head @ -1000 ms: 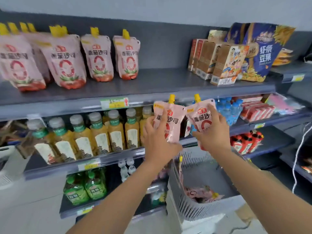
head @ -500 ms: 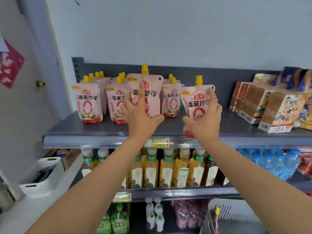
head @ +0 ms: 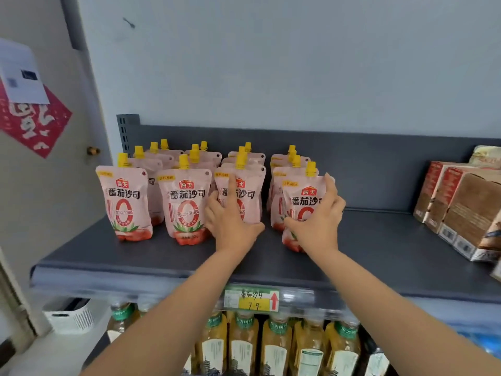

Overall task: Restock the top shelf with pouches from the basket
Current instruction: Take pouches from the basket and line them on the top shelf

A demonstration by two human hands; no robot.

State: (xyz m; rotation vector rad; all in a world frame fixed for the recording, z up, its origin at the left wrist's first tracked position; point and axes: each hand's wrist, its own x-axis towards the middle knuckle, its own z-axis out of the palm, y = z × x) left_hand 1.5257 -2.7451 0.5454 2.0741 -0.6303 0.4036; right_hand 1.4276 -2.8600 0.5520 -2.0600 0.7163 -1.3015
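Pouches (head: 184, 202) stand on the top shelf (head: 379, 253); my left fingers (head: 231, 185) curl round one pouch (head: 250, 194), right fingers (head: 331, 187) round another pouch (head: 303, 196).

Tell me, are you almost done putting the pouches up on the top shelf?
Partly. Done: four rows of pouches stand on the top shelf. In hand: the left hand holds the third row's front pouch, and the right hand grips the fourth row's front pouch. Left: letting go. Bare shelf remains beside the boxes. The supply basket is out of view, so how many wait there is unknown.
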